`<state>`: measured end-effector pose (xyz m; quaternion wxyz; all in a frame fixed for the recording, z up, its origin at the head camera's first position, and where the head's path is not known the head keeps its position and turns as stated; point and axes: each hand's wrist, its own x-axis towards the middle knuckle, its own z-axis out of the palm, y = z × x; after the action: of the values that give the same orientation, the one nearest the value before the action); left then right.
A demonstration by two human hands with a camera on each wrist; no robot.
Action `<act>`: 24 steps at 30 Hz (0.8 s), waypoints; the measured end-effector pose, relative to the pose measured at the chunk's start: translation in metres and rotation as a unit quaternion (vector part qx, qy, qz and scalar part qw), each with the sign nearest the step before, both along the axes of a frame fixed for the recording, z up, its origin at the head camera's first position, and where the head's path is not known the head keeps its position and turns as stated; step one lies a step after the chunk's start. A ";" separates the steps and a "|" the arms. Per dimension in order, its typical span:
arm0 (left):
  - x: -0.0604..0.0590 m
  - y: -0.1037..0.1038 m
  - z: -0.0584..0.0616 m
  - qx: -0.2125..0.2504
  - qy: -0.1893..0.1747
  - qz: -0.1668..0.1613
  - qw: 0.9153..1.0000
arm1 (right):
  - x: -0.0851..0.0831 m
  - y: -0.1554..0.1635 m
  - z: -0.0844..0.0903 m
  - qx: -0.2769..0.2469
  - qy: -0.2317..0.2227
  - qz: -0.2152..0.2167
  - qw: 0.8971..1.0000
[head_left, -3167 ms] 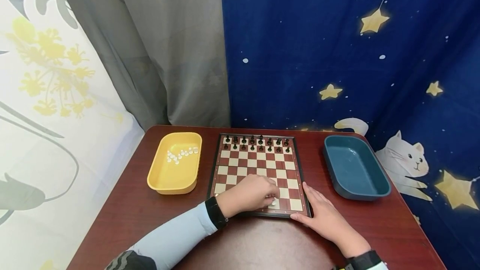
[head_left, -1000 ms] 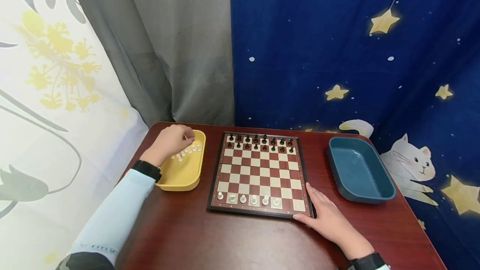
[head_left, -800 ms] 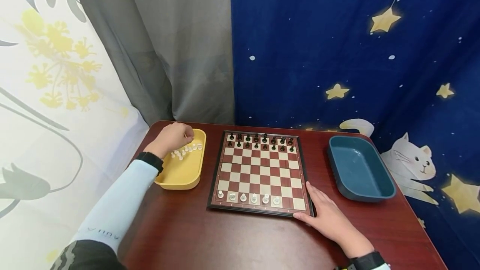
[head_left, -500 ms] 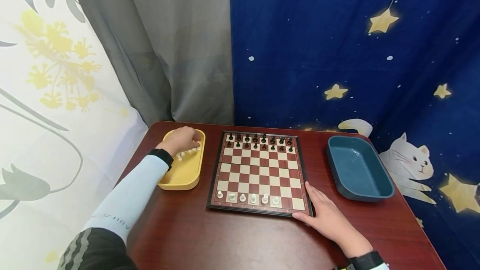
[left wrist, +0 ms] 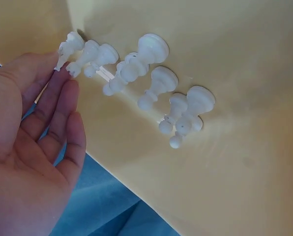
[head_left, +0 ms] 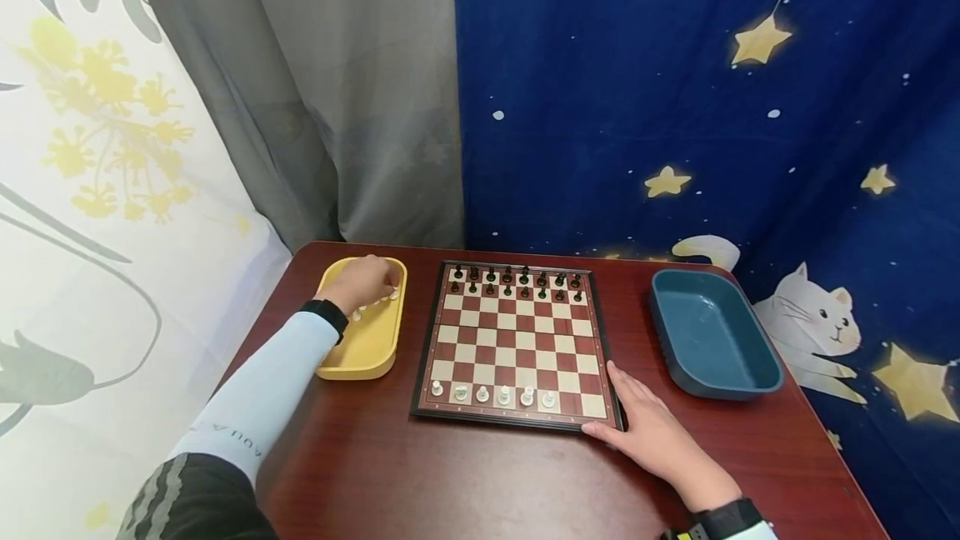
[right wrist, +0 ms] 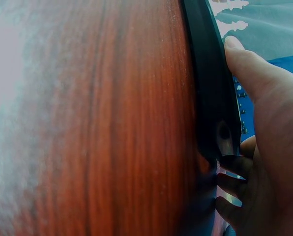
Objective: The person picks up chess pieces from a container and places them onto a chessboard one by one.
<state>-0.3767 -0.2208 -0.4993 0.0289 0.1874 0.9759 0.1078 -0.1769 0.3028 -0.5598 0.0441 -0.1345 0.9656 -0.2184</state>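
Note:
My left hand (head_left: 366,280) reaches into the yellow tray (head_left: 352,367) at the left of the table. In the left wrist view its fingers (left wrist: 58,98) are spread and fairly straight beside a row of several white chess pieces (left wrist: 136,69) lying on the tray floor (left wrist: 235,59); one fingertip is at the leftmost piece. The hand holds nothing that I can see. My right hand (head_left: 645,430) rests on the table against the near right corner of the chessboard (head_left: 517,336), its thumb (right wrist: 249,69) along the black frame (right wrist: 208,88). Several white pieces (head_left: 492,394) stand on the near row, and black pieces (head_left: 517,283) fill the far two rows.
A blue tray (head_left: 678,373) with nothing in it sits right of the board. The dark red wooden table (head_left: 465,482) ends close behind the board at hanging curtains, grey and star-patterned blue. Bare tabletop lies between me and the board.
My left hand left the board's near row, where white pieces now stand, and went to the yellow tray. Over the last second it edged right over the loose pieces. The right hand stayed put.

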 end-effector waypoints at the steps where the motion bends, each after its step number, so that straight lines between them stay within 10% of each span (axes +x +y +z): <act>1: 0.000 -0.001 0.000 0.004 0.002 0.000 1.000 | 0.000 0.000 0.000 -0.001 0.000 0.000 1.000; 24: 0.028 0.004 0.036 0.096 0.062 0.058 0.992 | 0.000 0.000 0.000 -0.002 -0.005 0.000 1.000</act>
<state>-0.3490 -0.2173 -0.4631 -0.0564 0.1385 0.9702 0.1909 -0.1770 0.3030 -0.5596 0.0484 -0.1339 0.9648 -0.2212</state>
